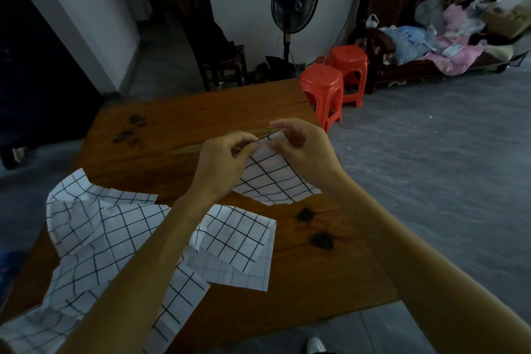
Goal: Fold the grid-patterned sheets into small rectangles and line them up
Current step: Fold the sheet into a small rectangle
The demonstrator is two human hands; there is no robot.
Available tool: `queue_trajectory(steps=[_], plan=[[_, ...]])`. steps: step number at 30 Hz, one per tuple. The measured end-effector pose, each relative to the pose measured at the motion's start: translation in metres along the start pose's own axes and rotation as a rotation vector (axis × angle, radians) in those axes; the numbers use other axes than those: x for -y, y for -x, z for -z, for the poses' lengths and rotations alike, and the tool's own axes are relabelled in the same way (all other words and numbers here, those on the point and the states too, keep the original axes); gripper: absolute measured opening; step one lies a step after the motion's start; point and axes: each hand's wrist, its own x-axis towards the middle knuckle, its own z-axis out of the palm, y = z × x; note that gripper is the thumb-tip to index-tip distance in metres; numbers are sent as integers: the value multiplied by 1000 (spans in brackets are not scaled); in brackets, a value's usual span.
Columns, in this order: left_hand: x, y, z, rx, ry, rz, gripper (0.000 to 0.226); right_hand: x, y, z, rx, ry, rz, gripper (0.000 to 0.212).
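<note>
1 sheet (273, 178) held up over the table (184, 118), lower edge near the wood. Loose pile (120, 241) of grid sheets at near-left, count unclear, several overlapping. 2 red stools (324, 89) beyond the table, 1 fan (294, 0). Left hand (224, 164) & right hand (301, 149): fingers curled, both pinching sheet's top edge, fingertips close together.

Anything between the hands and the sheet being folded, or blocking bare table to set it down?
No. Left hand and right hand both pinch the sheet at its top edge. Bare table lies just beyond; loose sheets sit nearer the person.
</note>
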Motion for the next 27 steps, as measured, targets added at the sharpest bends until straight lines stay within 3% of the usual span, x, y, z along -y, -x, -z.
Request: queue_trajectory(steps=[5,15,18,20,22,27], plan=[[-2,0,2,33,-73,-50,18,3,-3,-2,5,96,-2,9],[26,12,24,-46,-95,40,18,-3,-7,16,-74,57,-124,8],[23,12,21,-37,-104,25,19,-2,-5,12,-103,330,62,24],[20,11,18,-22,-109,-3,19,4,-4,4,-1,569,264,36],[16,11,16,-10,-113,-27,19,8,-6,-6,80,719,371,30],[21,12,22,-57,-39,31,13,3,-10,-9,11,573,361,11]])
